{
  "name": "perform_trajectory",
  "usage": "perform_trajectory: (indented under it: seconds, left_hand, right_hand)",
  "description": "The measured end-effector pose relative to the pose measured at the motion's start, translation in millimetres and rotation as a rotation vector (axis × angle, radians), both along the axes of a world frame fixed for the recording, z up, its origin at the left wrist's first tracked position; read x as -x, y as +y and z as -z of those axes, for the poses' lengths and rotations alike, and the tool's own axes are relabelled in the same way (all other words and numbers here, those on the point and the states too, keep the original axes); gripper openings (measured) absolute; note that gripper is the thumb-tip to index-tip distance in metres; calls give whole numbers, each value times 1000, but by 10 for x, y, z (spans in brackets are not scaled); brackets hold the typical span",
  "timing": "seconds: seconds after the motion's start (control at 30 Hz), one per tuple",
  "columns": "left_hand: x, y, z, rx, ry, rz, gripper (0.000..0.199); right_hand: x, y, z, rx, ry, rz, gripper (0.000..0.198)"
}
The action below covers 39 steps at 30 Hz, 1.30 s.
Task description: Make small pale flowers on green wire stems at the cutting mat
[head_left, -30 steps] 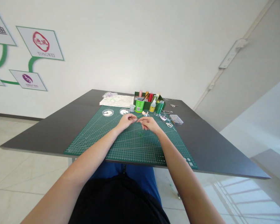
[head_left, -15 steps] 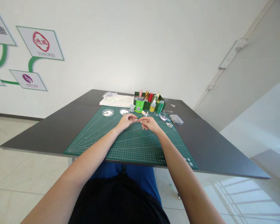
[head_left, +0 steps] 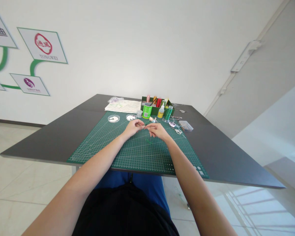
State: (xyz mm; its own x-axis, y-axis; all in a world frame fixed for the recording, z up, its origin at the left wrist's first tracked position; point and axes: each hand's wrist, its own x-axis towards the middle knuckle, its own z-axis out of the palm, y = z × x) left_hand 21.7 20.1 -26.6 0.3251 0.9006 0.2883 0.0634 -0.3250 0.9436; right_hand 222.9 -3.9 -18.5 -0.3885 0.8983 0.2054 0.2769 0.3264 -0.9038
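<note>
My left hand (head_left: 134, 127) and my right hand (head_left: 157, 130) meet fingertip to fingertip above the green cutting mat (head_left: 137, 154). Both are closed in a pinch. Between the fingertips shows a thin dark-green strand (head_left: 146, 124), too small to make out in detail. A loose bit of green thread (head_left: 149, 142) lies on the mat just below my right hand. Just beyond the fingers sits a small cream and orange ornament (head_left: 152, 119). To the right of my right hand are white-handled scissors (head_left: 178, 131) and a spool of green thread (head_left: 168, 112).
Behind my hands stand a green can (head_left: 147, 110), a yellow-labelled glue bottle (head_left: 160, 111) and a dark green box (head_left: 144, 99) of thread spools. Two shallow dishes (head_left: 113, 118) and a white pad (head_left: 124, 105) lie left. A clear plastic case (head_left: 186, 126) is at right.
</note>
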Motion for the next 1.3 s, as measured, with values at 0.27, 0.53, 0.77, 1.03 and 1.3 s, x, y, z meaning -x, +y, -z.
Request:
perform_trajectory:
  seconds: [0.27,0.53,0.77,1.03,1.3]
  left_hand:
    - [2,3,0,11,12,-5,29]
    - [5,21,18,-22,20,-19,31]
    - [1,20,20,-21,27,-23,30]
    - [5,32,29,-34,17,-24,31]
    - [-3,7,9,-32,20,-17,29]
  right_hand:
    - [4,9,16,-2,9,9,29]
    - [3,16,19,23,28,18,29]
    - [8,2,3,24,34,16,29]
    - [-2,-8,-7,-5,4,3,29]
    - [-6,-11,-16,-10,-9,1,29]
